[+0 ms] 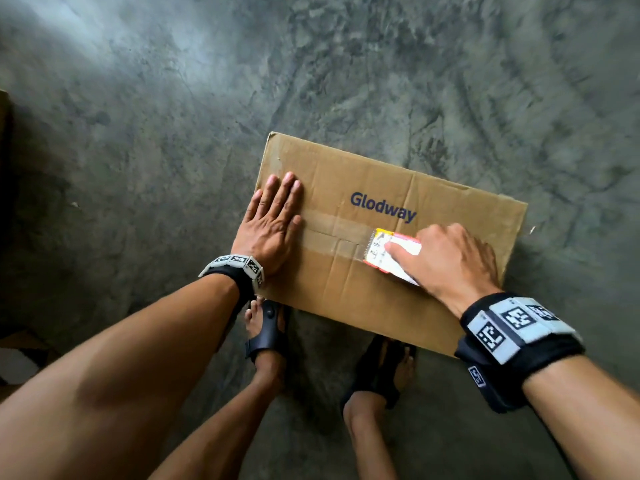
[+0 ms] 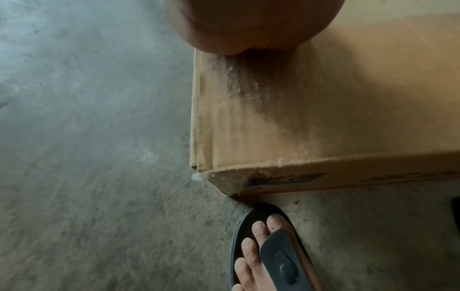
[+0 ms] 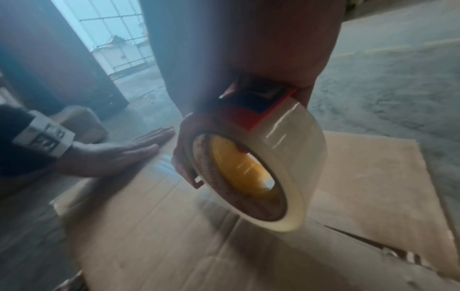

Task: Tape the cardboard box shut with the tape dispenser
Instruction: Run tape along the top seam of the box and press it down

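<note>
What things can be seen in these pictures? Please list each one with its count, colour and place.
cardboard box: one, brown, on the floor, flaps closed, blue "Glodway" print
tape strip: one, clear, along the centre seam
tape dispenser: one, red and white, on the box top
tape roll: one, clear, yellow core, on the dispenser
floor: grey concrete
sandals: two, black, beside the box
left hand: flat on the box
right hand: fingers grip the dispenser

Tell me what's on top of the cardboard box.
On the cardboard box: flat left hand, a tape strip, and the right hand gripping the tape dispenser. The hands cover what's beneath.
</note>
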